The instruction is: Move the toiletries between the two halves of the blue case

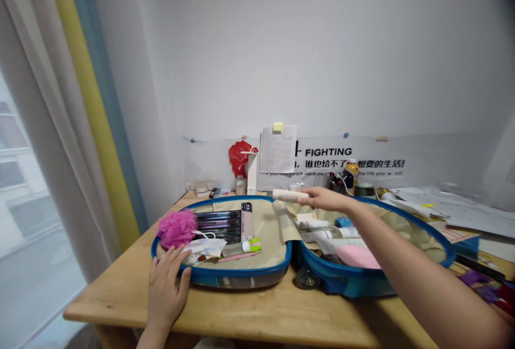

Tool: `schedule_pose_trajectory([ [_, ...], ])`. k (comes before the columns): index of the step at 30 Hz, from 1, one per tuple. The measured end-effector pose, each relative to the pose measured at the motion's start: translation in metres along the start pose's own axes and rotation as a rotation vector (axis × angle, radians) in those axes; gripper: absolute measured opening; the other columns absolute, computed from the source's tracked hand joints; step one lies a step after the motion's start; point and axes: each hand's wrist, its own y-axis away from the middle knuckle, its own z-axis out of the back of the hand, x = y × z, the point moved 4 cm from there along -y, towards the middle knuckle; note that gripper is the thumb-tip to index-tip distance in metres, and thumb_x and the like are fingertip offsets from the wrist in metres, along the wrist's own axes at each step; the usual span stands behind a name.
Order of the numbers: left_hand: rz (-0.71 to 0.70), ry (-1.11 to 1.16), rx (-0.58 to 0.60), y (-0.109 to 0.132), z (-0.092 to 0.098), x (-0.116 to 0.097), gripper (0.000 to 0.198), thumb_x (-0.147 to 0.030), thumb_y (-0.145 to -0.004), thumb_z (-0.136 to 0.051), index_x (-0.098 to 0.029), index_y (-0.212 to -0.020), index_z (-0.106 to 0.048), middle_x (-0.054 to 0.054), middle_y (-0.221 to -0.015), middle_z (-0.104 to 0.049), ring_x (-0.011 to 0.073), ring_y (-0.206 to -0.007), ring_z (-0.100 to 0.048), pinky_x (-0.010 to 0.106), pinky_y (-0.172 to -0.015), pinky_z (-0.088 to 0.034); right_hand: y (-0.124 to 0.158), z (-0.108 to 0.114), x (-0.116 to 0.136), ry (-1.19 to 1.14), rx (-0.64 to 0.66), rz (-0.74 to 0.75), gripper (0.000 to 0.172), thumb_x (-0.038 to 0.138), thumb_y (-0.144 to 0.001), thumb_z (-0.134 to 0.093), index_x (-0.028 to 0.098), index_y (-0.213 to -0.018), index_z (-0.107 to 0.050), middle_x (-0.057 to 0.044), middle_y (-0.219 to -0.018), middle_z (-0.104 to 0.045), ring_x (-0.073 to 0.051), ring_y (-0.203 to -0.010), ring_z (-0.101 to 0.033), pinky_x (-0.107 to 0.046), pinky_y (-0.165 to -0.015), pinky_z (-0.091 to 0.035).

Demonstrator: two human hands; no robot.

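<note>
An open blue suitcase lies on the wooden table. My right hand grips a white tube above the suitcase's middle, near the back rim. My left hand rests with fingers spread on the front left rim, beside a pink bath puff. The left half also holds a pack of dark pens, a white packet and a clear bottle with a green label. Several white bottles and a pink case lie in the right half, partly behind my right forearm.
Behind the suitcase stand a white lamp, a small glass jar and a yellow bottle. Papers cover the table's right side. Curtains hang at the left, beside a window.
</note>
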Motion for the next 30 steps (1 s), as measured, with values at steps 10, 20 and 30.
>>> schedule_pose_trajectory([
  [10,0.006,0.004,0.005,0.001,-0.001,0.002,0.036,-0.04,-0.09,-0.041,-0.024,-0.114,-0.062,0.009,-0.12,-0.065,0.0271,-0.116,-0.054,0.048,-0.109,-0.025,-0.05,-0.101,0.087,0.059,0.186,0.255,0.035,0.04,-0.09,-0.054,0.016,-0.115,-0.058,-0.007,-0.11,-0.062,-0.017,-0.096,-0.06,-0.04,-0.086,-0.049],
  [20,0.001,0.013,-0.005,0.0,-0.001,0.001,0.035,-0.039,-0.09,-0.041,-0.023,-0.113,-0.061,0.01,-0.12,-0.064,0.028,-0.115,-0.055,0.049,-0.108,-0.026,-0.054,-0.128,0.097,0.084,0.202,0.363,0.034,0.03,-0.087,-0.059,0.018,-0.118,-0.059,-0.007,-0.117,-0.062,-0.019,-0.108,-0.058,-0.044,-0.097,-0.044],
  [30,-0.01,-0.003,-0.015,0.002,-0.003,0.004,0.035,-0.039,-0.089,-0.041,-0.023,-0.114,-0.06,0.009,-0.117,-0.066,0.0264,-0.113,-0.056,0.047,-0.109,-0.026,-0.063,-0.043,0.016,0.088,-0.086,0.051,0.036,0.04,-0.092,-0.051,0.017,-0.119,-0.056,-0.008,-0.121,-0.059,-0.019,-0.106,-0.058,-0.043,-0.092,-0.048],
])
